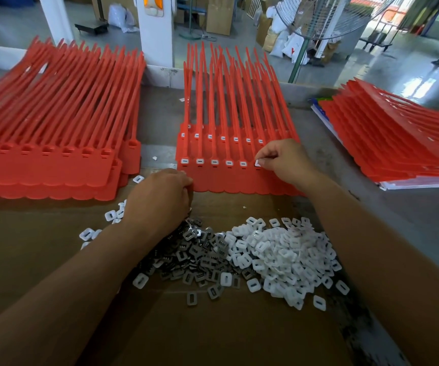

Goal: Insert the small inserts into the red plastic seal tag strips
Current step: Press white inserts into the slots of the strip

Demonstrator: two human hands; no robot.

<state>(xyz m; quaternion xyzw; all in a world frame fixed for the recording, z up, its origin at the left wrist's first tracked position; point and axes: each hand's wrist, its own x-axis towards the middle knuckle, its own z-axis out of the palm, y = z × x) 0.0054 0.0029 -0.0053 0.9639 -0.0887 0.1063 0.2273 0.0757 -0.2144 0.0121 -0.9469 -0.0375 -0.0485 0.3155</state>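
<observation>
A sheet of red seal tag strips (pixel 229 178) lies in the middle of the table, tails pointing away. Several of its sockets hold white inserts (pixel 214 162). My right hand (pixel 284 161) pinches one white insert (pixel 258 163) at the socket furthest right in the near row. My left hand (pixel 160 199) rests curled at the sheet's near left corner, above the piles; what its fingers hold is hidden. A pile of white plastic inserts (pixel 281 257) and a pile of grey metal inserts (pixel 197 257) lie on cardboard in front of me.
A stack of red strips with bare sockets (pixel 49 143) lies at the left. Another red stack (pixel 392 138) sits on papers at the right. Loose white inserts (pixel 89 233) lie scattered left of my left wrist. Beyond the table are a white pillar (pixel 157 35), a fan and boxes.
</observation>
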